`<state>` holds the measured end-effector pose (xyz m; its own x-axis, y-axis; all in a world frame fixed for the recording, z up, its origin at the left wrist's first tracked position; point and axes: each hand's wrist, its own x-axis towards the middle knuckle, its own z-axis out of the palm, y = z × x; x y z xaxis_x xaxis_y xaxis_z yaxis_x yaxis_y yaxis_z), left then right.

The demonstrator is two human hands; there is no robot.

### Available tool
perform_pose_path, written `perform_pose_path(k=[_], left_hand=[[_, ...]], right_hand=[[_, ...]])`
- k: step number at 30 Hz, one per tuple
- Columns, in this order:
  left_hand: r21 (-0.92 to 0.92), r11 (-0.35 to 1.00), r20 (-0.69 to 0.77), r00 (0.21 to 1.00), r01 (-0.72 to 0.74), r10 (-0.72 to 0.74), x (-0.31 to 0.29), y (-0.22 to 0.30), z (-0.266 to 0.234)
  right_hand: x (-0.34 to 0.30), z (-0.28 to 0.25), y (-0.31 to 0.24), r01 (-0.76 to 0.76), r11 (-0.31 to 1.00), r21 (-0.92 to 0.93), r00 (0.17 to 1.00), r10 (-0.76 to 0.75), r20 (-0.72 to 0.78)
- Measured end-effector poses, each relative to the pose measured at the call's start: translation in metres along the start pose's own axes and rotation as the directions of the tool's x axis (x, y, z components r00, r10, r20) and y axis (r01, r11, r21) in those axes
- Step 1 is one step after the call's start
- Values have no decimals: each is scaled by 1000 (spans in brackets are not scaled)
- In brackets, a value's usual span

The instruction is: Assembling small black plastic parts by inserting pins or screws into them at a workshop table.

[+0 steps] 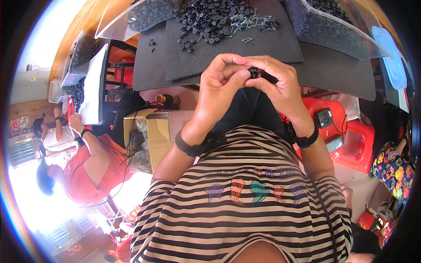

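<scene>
Between my two hands, just off the table's near edge, is a small round black plastic part (253,72). My left hand (226,81) pinches it from the left with thumb and forefinger. From the other side my right hand (277,81) grips it too, its thumb against the part and its fingertips meeting those of the left. Beyond them a heap of round black parts (206,22) lies on a dark foam mat (197,61). A scatter of silver screws (247,21) borders that heap on the right.
A clear bin (144,17) of black parts stands at the far left, another clear bin (333,35) at the far right. Beside it is a blue lid (389,57). A cardboard box (158,136) and a red stool (355,144) flank me. Other people (94,162) sit at the left.
</scene>
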<state>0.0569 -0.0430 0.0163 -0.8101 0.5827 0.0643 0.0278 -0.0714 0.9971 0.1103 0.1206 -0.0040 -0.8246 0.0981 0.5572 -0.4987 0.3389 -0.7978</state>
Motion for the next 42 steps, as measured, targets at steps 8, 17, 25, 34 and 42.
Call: perform_pose_path(k=[8,17,25,34,42], left_hand=[[-507,840,143,980,194,-140,2,-8,-7],[-616,748,256,961,247,-107,4,-15,-12],[-612,748,311,948,257,-71,4,-23,-18],[-655,701,318,944,284,-86,4,-24,-19],[-724,612,338,937,319,-89,2,-31,-18]], right_hand=[[-3,4,-1,-5,997,80,999,9,-48],[-2,6,-8,28,999,47,999,-26,-40],[0,6,-13,21,999,34,1000,-21,-10],[0,5,-15,-12,1000,-7,1000,12,24],[-5,16,-13,-9,997,-72,963,-11,-270]])
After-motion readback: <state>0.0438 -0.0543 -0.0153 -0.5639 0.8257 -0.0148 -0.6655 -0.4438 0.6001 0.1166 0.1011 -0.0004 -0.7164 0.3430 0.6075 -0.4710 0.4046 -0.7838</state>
